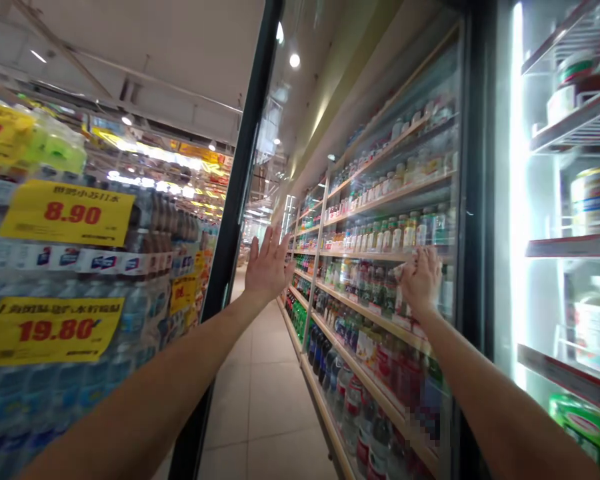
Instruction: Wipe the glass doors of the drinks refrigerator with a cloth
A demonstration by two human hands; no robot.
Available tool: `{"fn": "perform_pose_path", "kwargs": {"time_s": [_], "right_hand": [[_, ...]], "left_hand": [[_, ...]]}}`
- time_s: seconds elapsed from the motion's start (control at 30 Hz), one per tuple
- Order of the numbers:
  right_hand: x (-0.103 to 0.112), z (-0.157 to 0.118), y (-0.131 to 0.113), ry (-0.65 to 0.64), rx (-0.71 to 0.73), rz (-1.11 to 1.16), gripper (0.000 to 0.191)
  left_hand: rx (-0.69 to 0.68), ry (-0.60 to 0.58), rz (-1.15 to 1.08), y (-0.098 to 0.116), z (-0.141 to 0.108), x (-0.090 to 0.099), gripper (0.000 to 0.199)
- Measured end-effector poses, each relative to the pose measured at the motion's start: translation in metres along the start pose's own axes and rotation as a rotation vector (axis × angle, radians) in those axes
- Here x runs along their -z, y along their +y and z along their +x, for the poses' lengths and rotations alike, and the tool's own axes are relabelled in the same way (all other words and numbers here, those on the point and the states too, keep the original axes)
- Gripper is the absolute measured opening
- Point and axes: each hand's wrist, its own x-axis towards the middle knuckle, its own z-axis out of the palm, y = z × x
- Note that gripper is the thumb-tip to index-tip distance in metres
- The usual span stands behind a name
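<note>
The open glass door (350, 120) of a cooler stands in front of me, dark-framed, with shelves of bottles showing through it. My left hand (269, 267) is raised near the door's left frame, its fingers spread and holding nothing. It looks flat against the glass, but contact is hard to confirm. Farther right, my right hand (421, 283) presses at the glass with bent fingers. A pale, crumpled cloth (399, 272) peeks out beside its fingers; most of it is hidden under the hand.
On the right, a lit cooler holds wire shelves (573, 247) with jars and cartons. To the left rise stacks of bottled water (95, 380) with yellow price signs (67, 212). A tiled aisle floor (260, 400) runs ahead, beside long drink shelves (380, 320).
</note>
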Motion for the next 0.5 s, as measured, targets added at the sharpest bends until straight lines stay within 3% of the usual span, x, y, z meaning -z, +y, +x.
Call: {"fn": "perform_pose_path", "kwargs": {"time_s": [0.07,0.13,0.27,0.33,0.43,0.5], "right_hand": [[-0.004,0.0,-0.001,0.03,-0.039,-0.009,0.047],[-0.011,-0.002,-0.022,0.038,0.002,0.011,0.046],[-0.016,-0.012,-0.083,-0.045,0.279,0.101,0.045],[-0.011,-0.015,-0.095,-0.133,0.461,0.13,0.044],[-0.001,-0.011,-0.072,-0.24,0.598,0.108,0.045],[0.003,-0.004,-0.041,-0.199,0.476,0.059,0.044]], "left_hand": [[0.004,-0.008,0.009,0.001,0.0,0.001,0.053],[0.001,-0.013,0.01,0.001,0.001,0.001,0.053],[-0.006,-0.004,-0.002,0.0,0.001,0.0,0.054],[-0.009,0.006,-0.01,-0.001,0.001,-0.001,0.054],[-0.006,0.007,-0.017,-0.001,0.0,-0.001,0.054],[-0.002,-0.002,-0.014,0.0,0.0,0.0,0.053]]}}
